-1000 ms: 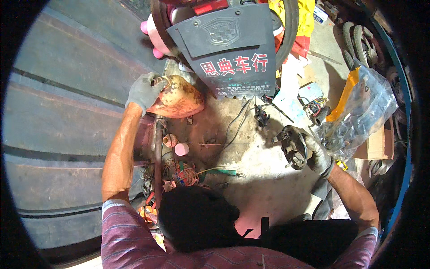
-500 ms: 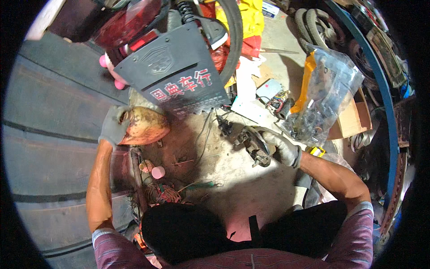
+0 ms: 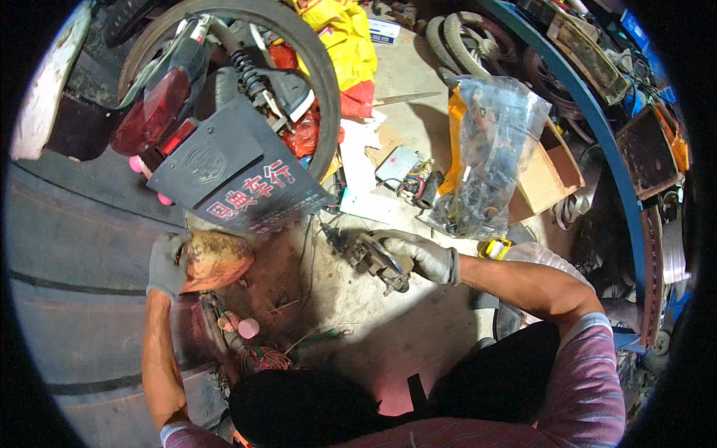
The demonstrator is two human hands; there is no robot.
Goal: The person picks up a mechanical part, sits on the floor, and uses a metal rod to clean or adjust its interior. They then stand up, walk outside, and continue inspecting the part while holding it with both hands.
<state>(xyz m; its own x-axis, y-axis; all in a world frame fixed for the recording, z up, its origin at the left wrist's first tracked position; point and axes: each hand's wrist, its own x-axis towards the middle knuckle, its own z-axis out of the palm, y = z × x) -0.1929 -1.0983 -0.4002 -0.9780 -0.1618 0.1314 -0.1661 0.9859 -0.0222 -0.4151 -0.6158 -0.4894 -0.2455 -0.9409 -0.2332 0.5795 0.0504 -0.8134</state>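
My left hand [image 3: 167, 263], in a grey work glove, grips the edge of a rounded, tan, grease-stained scoop-like piece [image 3: 219, 261] at the left, close to the dark ribbed panels. Its exact kind I cannot make out. My right hand [image 3: 423, 255], gloved too, is closed on a greasy dark metal part [image 3: 382, 263] with a round plate and rough lugs, held above the concrete floor. Beyond my hands stands a two-wheeler's rear end, with a dark mudguard plate [image 3: 246, 179] bearing printed lettering and a tyre [image 3: 328, 89].
To the right lie a clear plastic bag of parts [image 3: 493, 164], a cardboard box [image 3: 549, 183] and a grey control box with wires [image 3: 398, 166]. A blue rail [image 3: 609, 138] runs along the right. A pink cup [image 3: 249, 328] and coiled wire [image 3: 273, 360] lie near my left knee.
The view has shifted, so the floor things appear further left and the two-wheeler shows more. Both hands keep their hold; the metal part has turned slightly.
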